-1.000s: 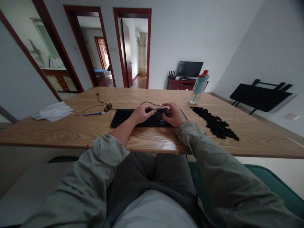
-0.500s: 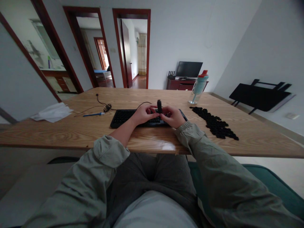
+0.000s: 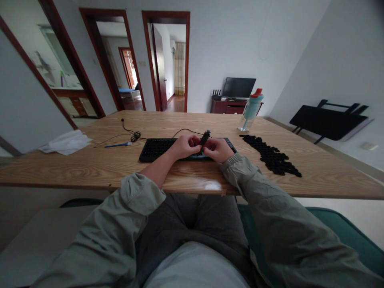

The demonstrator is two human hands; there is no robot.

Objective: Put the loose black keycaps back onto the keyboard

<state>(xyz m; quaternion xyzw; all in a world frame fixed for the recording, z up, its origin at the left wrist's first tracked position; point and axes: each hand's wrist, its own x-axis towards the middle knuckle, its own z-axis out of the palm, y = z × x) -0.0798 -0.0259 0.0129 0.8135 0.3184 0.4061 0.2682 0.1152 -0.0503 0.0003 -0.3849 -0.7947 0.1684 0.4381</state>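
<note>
A black computer keyboard (image 3: 154, 149) lies on the table in front of me, partly covered by my forearm and hands. Above its right half, my left hand (image 3: 186, 146) and my right hand (image 3: 219, 150) meet with fingertips pinched together. Between them a narrow black bar-shaped piece (image 3: 205, 137) sticks up, its top leaning to the right. Both hands appear to grip its lower end, which the fingers hide. Right of the keyboard, a spread of many small black keycaps (image 3: 270, 154) lies on the wood.
On the wooden table (image 3: 120, 168), a blue-handled brush (image 3: 118, 145) and a coiled black cable (image 3: 136, 136) lie left of the keyboard. White tissue (image 3: 66, 142) rests at the far left. A clear water bottle (image 3: 250, 112) with a red lid stands at the back right.
The black piece has tipped from upright to leaning right. My left hand has shifted slightly right and its fingers have closed in more; the right hand has barely moved.
</note>
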